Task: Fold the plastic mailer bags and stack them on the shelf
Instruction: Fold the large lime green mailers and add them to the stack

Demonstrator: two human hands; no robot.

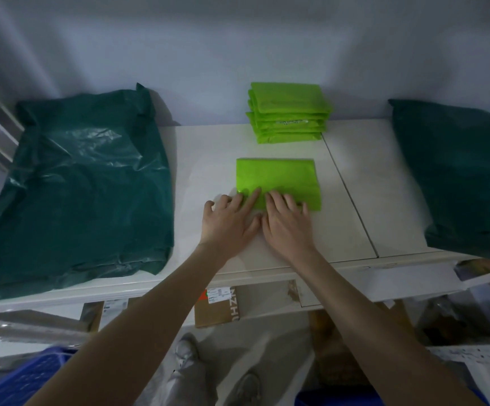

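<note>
There is 1 view only, from a wide-angle camera worn on the person's head, facing forward and steeply down over the flat white shelf top (pixel 208 159) toward the pale back wall (pixel 237 39). It sits close above the shelf, so both bare forearms reach in from the bottom edge and the frame's edges bow.

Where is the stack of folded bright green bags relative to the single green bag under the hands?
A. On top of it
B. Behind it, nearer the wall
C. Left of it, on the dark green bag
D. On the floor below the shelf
B: the stack of folded green bags sits behind the single green bag, apart from it, nearer the wall.
</note>
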